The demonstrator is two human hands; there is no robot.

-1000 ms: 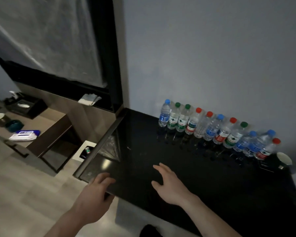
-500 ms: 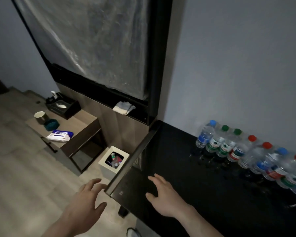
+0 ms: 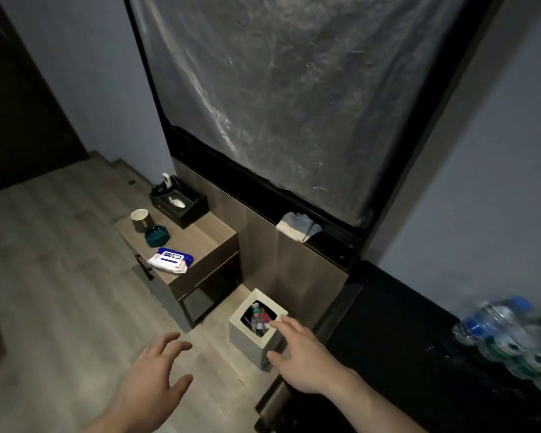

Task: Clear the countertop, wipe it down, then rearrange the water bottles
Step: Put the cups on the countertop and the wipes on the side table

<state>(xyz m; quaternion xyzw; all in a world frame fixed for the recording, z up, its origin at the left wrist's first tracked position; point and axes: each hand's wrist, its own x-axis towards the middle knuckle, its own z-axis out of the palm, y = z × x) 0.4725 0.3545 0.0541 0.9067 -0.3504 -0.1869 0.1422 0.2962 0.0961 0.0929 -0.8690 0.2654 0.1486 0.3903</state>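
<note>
desk: black glossy desk [image 3: 403,332], lower right, dark gray wall behind
bottles: water bottles [image 3: 512,335] in a blurry row at far right of desk
left hand [image 3: 152,382]: over wood floor [image 3: 44,276], grip spread, holding nothing
right hand [image 3: 300,354]: over bin [image 3: 247,342] by desk corner, grip spread, empty
side table [image 3: 200,242]: w/ wipes pack [image 3: 169,260], cup, bowl

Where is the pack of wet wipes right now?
In the head view the wet wipes pack lies left of centre on the front corner of the low wooden side table, just in front of the teal bowl, up and left of the bin.
</note>
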